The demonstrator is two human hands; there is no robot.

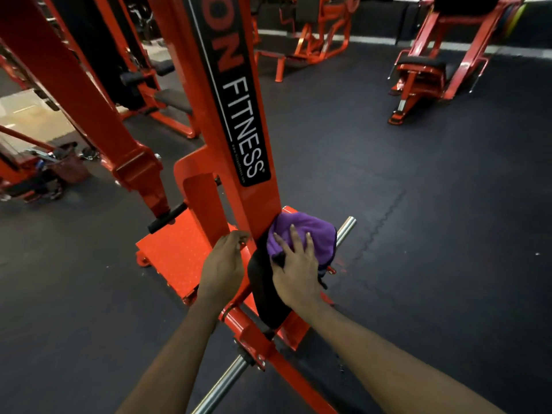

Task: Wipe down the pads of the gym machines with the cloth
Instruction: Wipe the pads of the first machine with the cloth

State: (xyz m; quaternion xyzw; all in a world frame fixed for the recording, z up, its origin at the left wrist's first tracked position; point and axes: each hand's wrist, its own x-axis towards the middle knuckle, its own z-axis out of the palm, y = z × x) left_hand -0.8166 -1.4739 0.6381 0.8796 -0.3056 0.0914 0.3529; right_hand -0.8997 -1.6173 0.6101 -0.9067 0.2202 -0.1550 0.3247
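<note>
A purple cloth point(310, 233) lies bunched on the upper end of a narrow black pad point(264, 289) fixed to an orange gym machine point(236, 121). My right hand point(295, 270) presses flat on the cloth's near edge, fingers straight and spread. My left hand point(222, 265) is on the pad's left side, its fingers curled at the orange frame by the upright post; whether it grips the frame is unclear. The pad's lower end shows below my right wrist.
A textured orange footplate point(179, 249) sits left of the pad. Chrome weight pegs point(346, 228) stick out beside the cloth and at the bottom point(221, 386). More orange machines point(424, 76) with black pads stand across the dark rubber floor point(418, 204).
</note>
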